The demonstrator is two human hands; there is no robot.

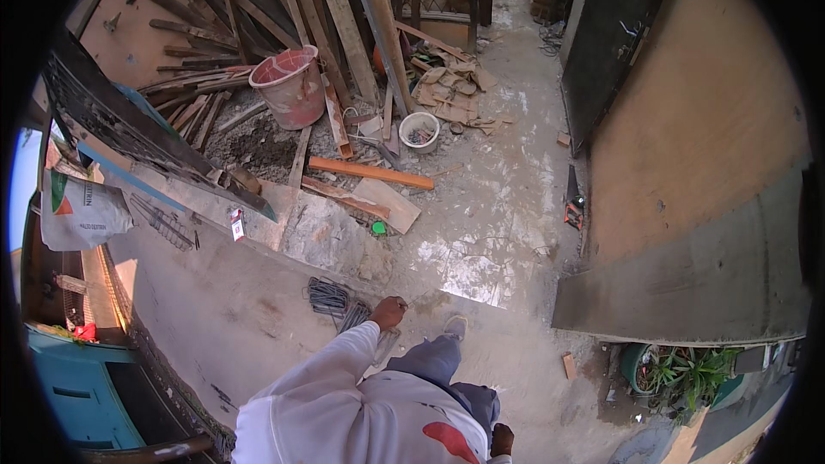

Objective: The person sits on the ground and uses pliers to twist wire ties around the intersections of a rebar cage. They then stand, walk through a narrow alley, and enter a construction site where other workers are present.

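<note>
My left hand [388,314] is closed, held out above the step's lower floor, and a thin tip seems to poke out beside its fingers. What it grips, if anything, is too small to make out. Close to its left lie bundles of bent grey steel rods [327,296], partly behind my sleeve. Down at my right side hangs my right hand [503,440], seen from the back near the lower edge; its fingers are hidden. One of my shoes [455,326] shows just right of the left hand.
A stained pink bucket [292,90], a small white bucket [419,131] and an orange-brown timber [371,173] lie ahead among leaning planks [348,26] and rubble. A handsaw [574,198] rests by the right wall. A potted plant [687,371] stands lower right. Tiled floor [516,206] runs ahead.
</note>
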